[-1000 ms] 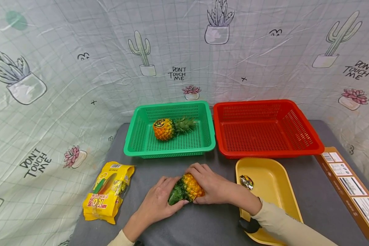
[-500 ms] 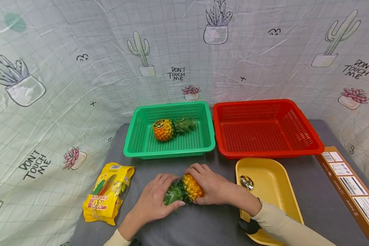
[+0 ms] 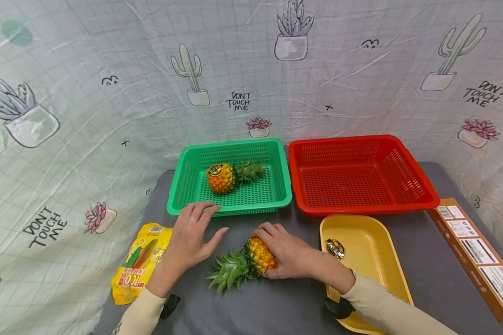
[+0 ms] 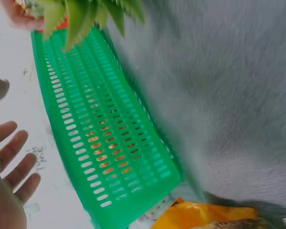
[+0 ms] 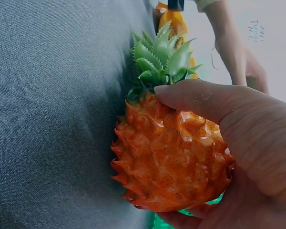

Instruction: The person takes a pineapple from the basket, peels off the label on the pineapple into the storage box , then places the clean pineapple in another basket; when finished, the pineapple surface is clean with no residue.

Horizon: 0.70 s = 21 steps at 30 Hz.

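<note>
A small orange pineapple (image 3: 261,255) lies on its side on the dark grey table, its green crown (image 3: 230,271) pointing left. My right hand (image 3: 291,253) grips the fruit's body from the right, thumb along its near side in the right wrist view. Raised to the left of the crown, my left hand (image 3: 193,232) holds nothing; its fingers are spread in the left wrist view. A second pineapple (image 3: 222,178) with a dark label rests in the green basket (image 3: 230,209) just beyond that hand.
To the right of the green basket stands a red basket (image 3: 364,209). A yellow tray (image 3: 373,251) holding a small dark-and-gold label (image 3: 335,248) lies under my right forearm. A yellow snack bag (image 3: 140,260) is at left, a brown box (image 3: 473,256) at far right.
My left hand has let go of the crown and moved up and left toward the green basket. The crown's leaves have spread out. My right hand stays on the pineapple.
</note>
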### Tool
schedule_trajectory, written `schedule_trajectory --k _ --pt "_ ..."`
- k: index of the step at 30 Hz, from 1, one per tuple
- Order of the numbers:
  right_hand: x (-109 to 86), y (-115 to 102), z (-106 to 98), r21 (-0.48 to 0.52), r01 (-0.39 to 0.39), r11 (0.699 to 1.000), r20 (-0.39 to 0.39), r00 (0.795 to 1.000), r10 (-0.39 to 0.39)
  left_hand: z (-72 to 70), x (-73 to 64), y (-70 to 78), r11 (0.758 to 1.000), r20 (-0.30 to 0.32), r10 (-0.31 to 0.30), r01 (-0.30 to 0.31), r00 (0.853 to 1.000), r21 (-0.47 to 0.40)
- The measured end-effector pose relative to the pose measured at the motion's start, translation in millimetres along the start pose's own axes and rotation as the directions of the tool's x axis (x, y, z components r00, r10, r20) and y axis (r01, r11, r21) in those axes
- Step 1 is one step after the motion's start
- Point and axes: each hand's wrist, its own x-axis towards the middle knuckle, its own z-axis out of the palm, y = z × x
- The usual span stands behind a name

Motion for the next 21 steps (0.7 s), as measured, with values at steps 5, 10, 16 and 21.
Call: schedule_trajectory --k 5,10,16,21 --pt "-0.1 1 0 0.006 0.003 1.0 -0.006 1.0 -0.003 5.8 8.9 -18.5 0.999 0.001 -0.032 0.032 0.999 0.024" --pt "-0.7 1 0 0.017 0.01 1.0 -0.006 1.0 -0.01 10.0 7.5 -33.4 0.996 0.041 -0.083 0.082 0.996 0.038" --pt "-1.2 0 -1 0.024 0.013 1.0 -0.008 1.0 -0.013 16.4 1.1 -47.5 0.993 0.085 -0.106 0.101 0.991 0.066" --pt "-2.1 0 0 0.02 0.008 1.0 -0.006 1.0 -0.008 22.2 -5.2 -56.1 0.99 0.12 -0.071 0.055 0.99 0.129"
